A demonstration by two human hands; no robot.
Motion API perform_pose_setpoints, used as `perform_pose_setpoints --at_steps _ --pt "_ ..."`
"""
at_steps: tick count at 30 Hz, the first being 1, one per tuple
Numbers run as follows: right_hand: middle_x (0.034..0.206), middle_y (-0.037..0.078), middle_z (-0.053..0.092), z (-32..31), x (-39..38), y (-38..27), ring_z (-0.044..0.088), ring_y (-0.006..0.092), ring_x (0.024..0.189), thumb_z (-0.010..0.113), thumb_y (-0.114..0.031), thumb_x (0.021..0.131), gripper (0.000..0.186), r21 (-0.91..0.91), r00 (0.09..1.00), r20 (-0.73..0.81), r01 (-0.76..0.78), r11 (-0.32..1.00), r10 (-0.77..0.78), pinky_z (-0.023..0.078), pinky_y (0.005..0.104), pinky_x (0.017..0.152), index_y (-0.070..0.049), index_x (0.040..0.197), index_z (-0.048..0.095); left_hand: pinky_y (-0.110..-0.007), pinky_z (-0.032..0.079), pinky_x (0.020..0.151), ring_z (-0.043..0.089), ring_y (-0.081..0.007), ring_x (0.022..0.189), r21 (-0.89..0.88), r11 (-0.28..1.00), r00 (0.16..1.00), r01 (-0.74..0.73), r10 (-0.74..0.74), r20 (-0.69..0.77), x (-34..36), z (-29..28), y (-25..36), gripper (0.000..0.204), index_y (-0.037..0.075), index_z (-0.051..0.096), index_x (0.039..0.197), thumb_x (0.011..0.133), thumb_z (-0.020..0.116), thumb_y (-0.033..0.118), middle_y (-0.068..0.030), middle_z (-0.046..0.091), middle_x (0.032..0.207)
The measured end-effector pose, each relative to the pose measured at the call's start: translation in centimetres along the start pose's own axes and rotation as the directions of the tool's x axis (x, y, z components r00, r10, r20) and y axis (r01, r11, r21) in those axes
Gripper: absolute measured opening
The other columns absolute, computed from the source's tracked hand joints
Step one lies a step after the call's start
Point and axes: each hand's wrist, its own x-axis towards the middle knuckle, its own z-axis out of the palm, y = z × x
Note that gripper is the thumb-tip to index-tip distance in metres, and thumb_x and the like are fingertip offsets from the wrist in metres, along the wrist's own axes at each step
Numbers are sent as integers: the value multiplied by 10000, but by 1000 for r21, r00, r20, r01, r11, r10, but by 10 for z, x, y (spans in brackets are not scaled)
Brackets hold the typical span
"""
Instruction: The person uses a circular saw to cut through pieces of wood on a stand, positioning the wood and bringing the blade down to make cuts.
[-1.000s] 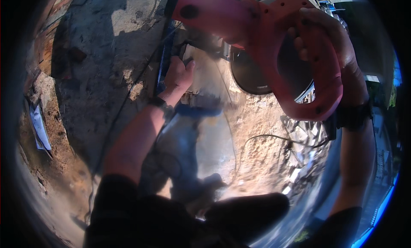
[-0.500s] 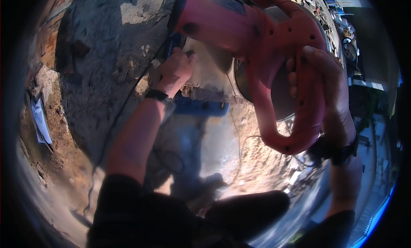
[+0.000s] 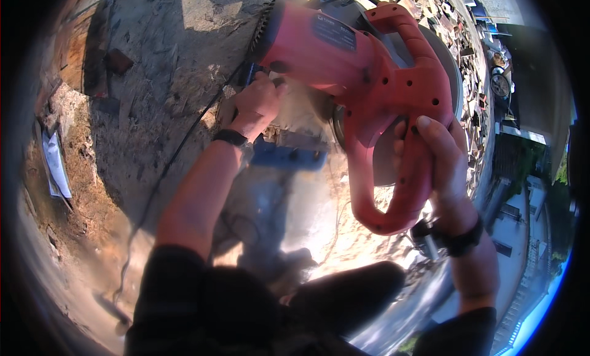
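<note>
A red miter saw (image 3: 326, 46) with a round blade fills the upper middle. My right hand (image 3: 441, 156) is closed round the saw's large loop handle (image 3: 362, 184), thumb along its top. My left hand (image 3: 258, 104) is closed beside the saw's motor housing, near a blue part and a pale board (image 3: 301, 113). What its fingers hold, if anything, I cannot make out. Below the board shows the saw's blue base (image 3: 289, 156). Much of the blade is hidden behind the handle and the red body.
A black cord (image 3: 166, 172) runs along the ground left of my left arm. Many wood offcuts (image 3: 473, 67) lie at the upper right. A white sheet-like piece (image 3: 55, 165) lies on sawdust at far left. My dark-clothed knee (image 3: 350, 294) is close below the saw.
My right hand and the saw's loop handle have shifted left and nearer to me in the picture. More of the upper carrying handle shows. My left hand stays almost in place.
</note>
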Motion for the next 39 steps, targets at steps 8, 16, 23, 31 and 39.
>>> perform_pose_setpoints --at_steps 8,16,23,31,39 --pt "754 88 589 5 0 10 575 139 598 546 -230 804 301 -48 999 -3 46 998 -46 502 254 500 30 955 524 -448 505 716 633 -359 836 21 1000 1000 17 -17 -16 6 9 -7 534 -50 415 1016 834 531 439 -227 630 897" --pt "806 100 582 12 -3 21 572 141 616 542 -208 803 305 -34 999 -31 23 999 -24 490 247 543 23 996 493 -435 512 710 635 -346 834 -1 999 999 41 -41 17 1 0 2 478 -33 480 1037 847 501 405 -199 636 920" --pt "814 103 553 22 -4 76 544 130 581 548 -106 805 401 89 986 -97 146 985 -137 488 253 495 -7 1139 351 -346 512 739 634 -237 893 129 967 974 -218 224 -34 6 25 -21 241 149 654 963 849 471 257 -73 650 954" --pt "902 118 529 41 -2 144 555 171 683 529 -60 787 470 178 965 -133 247 952 -225 498 281 555 -29 1201 307 -335 442 848 529 -209 1017 -892 359 951 -275 239 -197 30 82 -70 385 32 456 1192 864 553 209 -91 521 1148" --pt "788 104 570 13 -1 52 563 139 580 570 -171 797 386 77 986 -66 157 985 -152 487 254 482 27 1094 424 -402 492 786 584 -333 966 -42 986 986 -161 158 -49 11 11 -19 353 156 543 1127 884 391 363 -156 556 1144"
